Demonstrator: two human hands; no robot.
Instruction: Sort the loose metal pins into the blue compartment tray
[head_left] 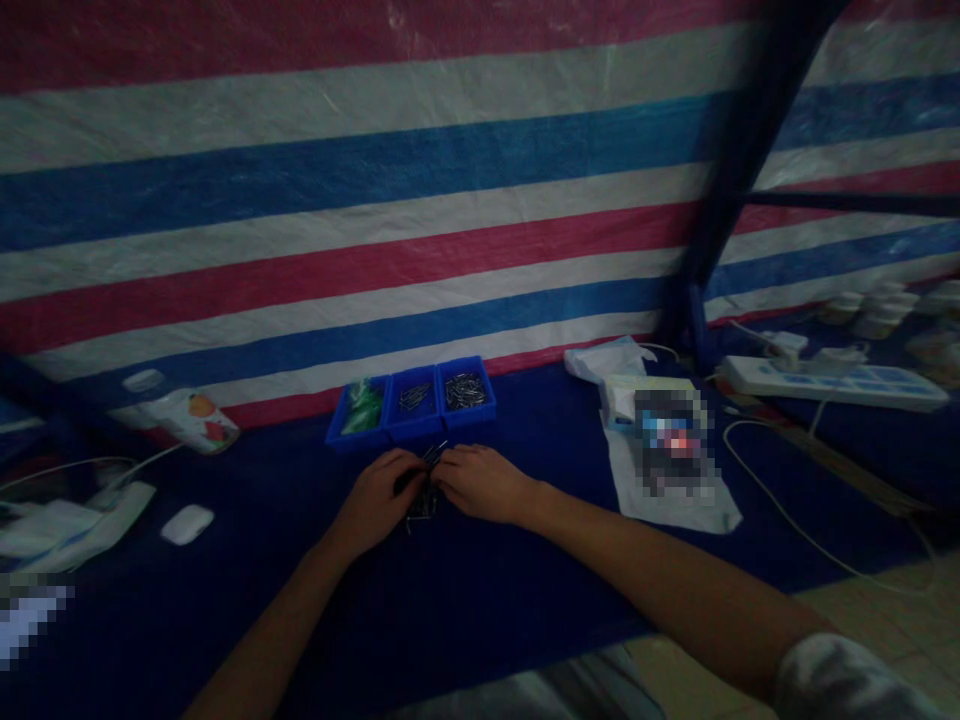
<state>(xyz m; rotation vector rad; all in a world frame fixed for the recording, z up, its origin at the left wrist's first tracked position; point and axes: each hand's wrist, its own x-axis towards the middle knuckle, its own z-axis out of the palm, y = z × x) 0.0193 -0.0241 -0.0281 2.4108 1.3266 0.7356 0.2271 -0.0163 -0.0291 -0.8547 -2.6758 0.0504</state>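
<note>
In front of the blue bins lies a small pile of thin metal pins, which may be screws or nails; the dim light hides their exact kind. My left hand curls over the pile's left side, thumb and fingers closed on some pins. From the right, my right hand meets it with bent fingers pressed together at the pins' upper ends. A few pins stick up between the two hands. Just behind stand three joined blue bins: the right bin and middle bin hold similar metal pieces, the left bin a green packet.
A clear bottle lies tilted at the left, near a white case and a power strip. Rightward are a box on white plastic, loose cables, and another power strip. A striped tarp hangs behind the blue table.
</note>
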